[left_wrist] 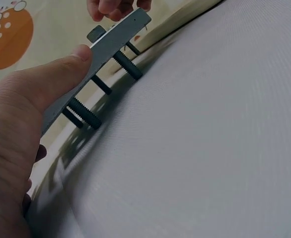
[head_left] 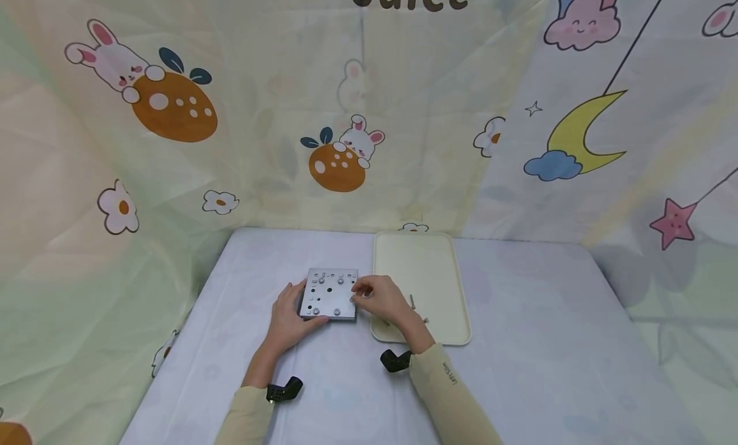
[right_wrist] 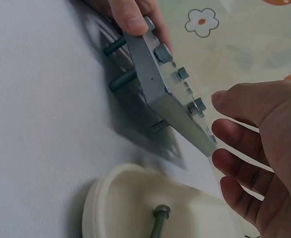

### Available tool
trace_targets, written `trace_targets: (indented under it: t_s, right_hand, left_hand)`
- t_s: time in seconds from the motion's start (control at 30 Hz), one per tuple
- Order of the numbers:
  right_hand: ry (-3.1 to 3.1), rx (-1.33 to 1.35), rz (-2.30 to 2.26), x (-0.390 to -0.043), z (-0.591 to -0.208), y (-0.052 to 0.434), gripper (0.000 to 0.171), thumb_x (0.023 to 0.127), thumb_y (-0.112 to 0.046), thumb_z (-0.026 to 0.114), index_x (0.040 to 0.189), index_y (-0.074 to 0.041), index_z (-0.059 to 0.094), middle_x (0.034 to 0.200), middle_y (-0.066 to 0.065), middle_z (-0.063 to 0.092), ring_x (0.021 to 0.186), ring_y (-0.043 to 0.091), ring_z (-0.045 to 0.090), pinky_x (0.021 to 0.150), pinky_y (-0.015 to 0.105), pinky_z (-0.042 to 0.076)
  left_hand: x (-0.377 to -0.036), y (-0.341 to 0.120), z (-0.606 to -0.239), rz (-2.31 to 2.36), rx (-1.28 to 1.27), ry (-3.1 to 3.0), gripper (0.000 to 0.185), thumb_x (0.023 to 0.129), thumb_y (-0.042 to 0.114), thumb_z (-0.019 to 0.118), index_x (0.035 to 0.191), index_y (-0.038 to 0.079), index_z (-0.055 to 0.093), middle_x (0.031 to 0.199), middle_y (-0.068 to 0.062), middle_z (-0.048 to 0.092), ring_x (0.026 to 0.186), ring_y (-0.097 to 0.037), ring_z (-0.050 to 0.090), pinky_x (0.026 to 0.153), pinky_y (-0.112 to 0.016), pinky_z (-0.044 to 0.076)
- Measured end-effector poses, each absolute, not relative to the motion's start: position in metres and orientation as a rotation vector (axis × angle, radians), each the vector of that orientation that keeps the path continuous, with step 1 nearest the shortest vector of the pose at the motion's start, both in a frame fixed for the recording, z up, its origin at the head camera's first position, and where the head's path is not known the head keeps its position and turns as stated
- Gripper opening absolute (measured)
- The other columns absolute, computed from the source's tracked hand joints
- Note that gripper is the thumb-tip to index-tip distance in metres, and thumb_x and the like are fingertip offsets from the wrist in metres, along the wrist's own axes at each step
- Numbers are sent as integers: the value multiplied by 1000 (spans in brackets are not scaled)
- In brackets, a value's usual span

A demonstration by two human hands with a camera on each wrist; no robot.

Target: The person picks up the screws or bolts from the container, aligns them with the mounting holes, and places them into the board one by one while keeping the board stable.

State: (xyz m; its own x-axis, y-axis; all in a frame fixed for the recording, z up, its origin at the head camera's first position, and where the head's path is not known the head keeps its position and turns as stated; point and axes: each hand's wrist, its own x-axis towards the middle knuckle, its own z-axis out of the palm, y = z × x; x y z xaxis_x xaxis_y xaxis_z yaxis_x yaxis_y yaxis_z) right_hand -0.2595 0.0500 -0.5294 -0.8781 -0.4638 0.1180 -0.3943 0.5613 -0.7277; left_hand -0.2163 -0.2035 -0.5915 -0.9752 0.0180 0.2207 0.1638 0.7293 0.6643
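Observation:
My left hand (head_left: 289,319) grips a flat grey metal plate (head_left: 330,298) at its left side, thumb along the near edge. Hex-head bolts (right_wrist: 163,53) stand up from the plate's drilled top face. Below it, threaded shanks (left_wrist: 128,65) stick out, holding the plate raised over the white cloth. My right hand (head_left: 380,298) hovers at the plate's right edge. Its fingers (right_wrist: 240,168) are loosely bent and apart from the thumb, nothing showing between them. The thumb tip is close to one bolt head (right_wrist: 197,106).
A cream tray (head_left: 446,272) lies right of the plate, partly under my right forearm. Loose bolts (head_left: 412,301) lie in it; one shows close up in the right wrist view. A printed cloth backdrop (head_left: 277,99) hangs behind the white-covered table (head_left: 536,342).

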Motion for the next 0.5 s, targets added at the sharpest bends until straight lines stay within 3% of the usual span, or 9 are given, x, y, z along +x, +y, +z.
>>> trace_targets:
  t_s: [0.5]
  right_hand:
    - [2807,-609,-1214,-258,-544,107,9,87,-14,73,95,-11,74,82,-9,65,76,9,58,68,29,51]
  left_hand:
    - [-217,-205,-596,-1052,-146,-2739,109,66,71,75,149,11,38,148,-12,42,142,-38,22,111,-63,17]
